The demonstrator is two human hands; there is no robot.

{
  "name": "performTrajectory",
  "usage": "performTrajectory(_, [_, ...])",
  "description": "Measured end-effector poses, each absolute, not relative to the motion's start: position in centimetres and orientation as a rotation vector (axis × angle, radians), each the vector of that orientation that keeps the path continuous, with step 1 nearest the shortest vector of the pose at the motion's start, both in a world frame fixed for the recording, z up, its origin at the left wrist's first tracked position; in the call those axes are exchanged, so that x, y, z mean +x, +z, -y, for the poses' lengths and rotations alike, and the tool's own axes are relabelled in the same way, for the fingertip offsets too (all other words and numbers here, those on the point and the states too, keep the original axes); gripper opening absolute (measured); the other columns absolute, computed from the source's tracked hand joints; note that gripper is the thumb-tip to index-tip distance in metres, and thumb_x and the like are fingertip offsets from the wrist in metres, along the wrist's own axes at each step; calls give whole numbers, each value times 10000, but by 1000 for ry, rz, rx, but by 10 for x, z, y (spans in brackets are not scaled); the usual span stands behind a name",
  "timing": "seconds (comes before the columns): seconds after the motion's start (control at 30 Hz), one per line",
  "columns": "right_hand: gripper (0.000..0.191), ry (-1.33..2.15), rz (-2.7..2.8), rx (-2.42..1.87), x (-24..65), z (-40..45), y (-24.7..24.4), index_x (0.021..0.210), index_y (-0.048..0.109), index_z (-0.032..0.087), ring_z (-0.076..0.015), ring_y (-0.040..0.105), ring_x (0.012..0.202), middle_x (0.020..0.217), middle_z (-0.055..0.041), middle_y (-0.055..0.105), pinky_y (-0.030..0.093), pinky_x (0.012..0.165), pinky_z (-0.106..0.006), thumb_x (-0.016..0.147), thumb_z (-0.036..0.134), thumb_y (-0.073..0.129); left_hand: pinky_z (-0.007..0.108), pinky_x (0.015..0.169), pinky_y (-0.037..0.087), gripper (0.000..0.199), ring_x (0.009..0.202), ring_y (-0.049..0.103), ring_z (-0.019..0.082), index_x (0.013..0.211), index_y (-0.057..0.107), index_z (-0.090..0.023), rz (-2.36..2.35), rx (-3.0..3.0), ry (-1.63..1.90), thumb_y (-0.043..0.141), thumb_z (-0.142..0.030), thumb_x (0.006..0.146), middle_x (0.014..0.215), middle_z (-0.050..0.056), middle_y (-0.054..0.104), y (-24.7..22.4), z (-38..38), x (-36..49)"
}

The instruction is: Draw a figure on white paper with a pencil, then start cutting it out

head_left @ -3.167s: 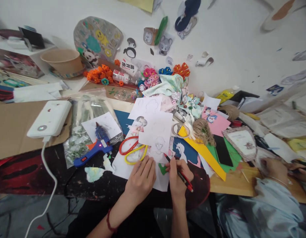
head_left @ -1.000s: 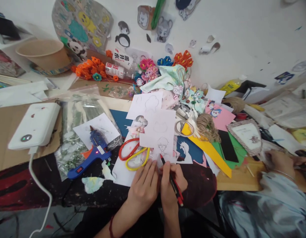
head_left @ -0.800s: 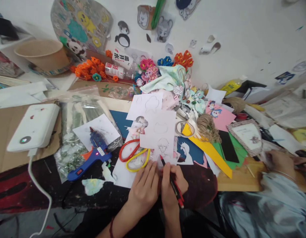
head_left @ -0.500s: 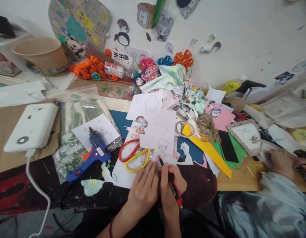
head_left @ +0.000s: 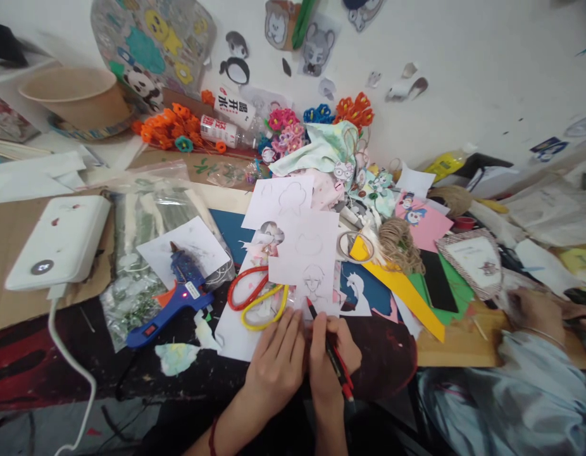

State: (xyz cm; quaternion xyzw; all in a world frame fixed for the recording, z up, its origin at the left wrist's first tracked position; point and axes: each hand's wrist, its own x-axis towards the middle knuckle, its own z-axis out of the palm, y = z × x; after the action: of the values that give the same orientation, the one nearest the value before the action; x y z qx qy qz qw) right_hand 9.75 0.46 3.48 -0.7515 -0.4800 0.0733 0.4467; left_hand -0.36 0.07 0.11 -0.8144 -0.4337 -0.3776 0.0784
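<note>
In the head view, your left hand [head_left: 275, 361] lay palm down at the near edge of the paper sheet [head_left: 293, 269], its grip open, its fingers stretched out and holding nothing. Your right hand [head_left: 331, 354] had its grip closed around a black-and-red pencil [head_left: 339, 369], with the red tip at the near end of the sheet, just below a drawn head and shoulders. Just to the left of the sheet on the table [head_left: 383, 354] you had a red loop [head_left: 231, 293] and a yellow loop [head_left: 261, 328], and farther left a blue glue gun [head_left: 172, 318] and a white device [head_left: 60, 240] with a cable plugged in. To the right were a ring [head_left: 341, 247], a yellow strip [head_left: 407, 291] and a ball of twine [head_left: 400, 244]. Orange flowers [head_left: 169, 130] lay on the far left, near the wall [head_left: 445, 76]. At the far right, another person's hand [head_left: 540, 313] was well apart from yours.
</note>
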Motion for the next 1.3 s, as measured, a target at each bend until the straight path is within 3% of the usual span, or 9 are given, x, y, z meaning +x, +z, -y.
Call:
performTrajectory(0.27, [328, 207, 1228, -1825, 102, -5, 36, 623, 622, 331, -180, 649, 485, 559, -32, 681, 413, 415, -316, 930, 438, 576, 423, 1040, 429, 294, 1201, 660, 316, 1087, 710, 2, 1291, -2449, -1122, 455, -52, 950, 1250, 202, 705, 2, -1, -4])
performTrajectory(0.73, [325, 249, 1217, -1783, 104, -5, 36, 608, 611, 325, -190, 646, 485, 558, -24, 662, 476, 437, -311, 900, 468, 624, 402, 1087, 406, 299, 1211, 659, 283, 1094, 711, -21, 1304, -2428, -1110, 455, -61, 943, 1258, 185, 705, 2, -1, -4])
performTrajectory(1.07, [396, 289, 1200, -1807, 104, -6, 36, 549, 539, 307, -162, 558, 411, 478, -7, 589, 459, 418, -301, 908, 462, 603, 404, 1081, 397, 302, 1211, 657, 294, 1125, 703, -12, 1298, -2442, -1096, 463, -72, 951, 1264, 185, 702, 1, 0, -4])
performTrajectory(1.3, [387, 296, 1173, -1787, 100, -5, 33, 626, 542, 241, -140, 565, 480, 548, 4, 609, 480, 505, -264, 956, 436, 596, 405, 1072, 406, 294, 1214, 655, 298, 1104, 704, -10, 1299, -2436, -1125, 458, -89, 963, 1260, 194, 703, 0, 0, -4])
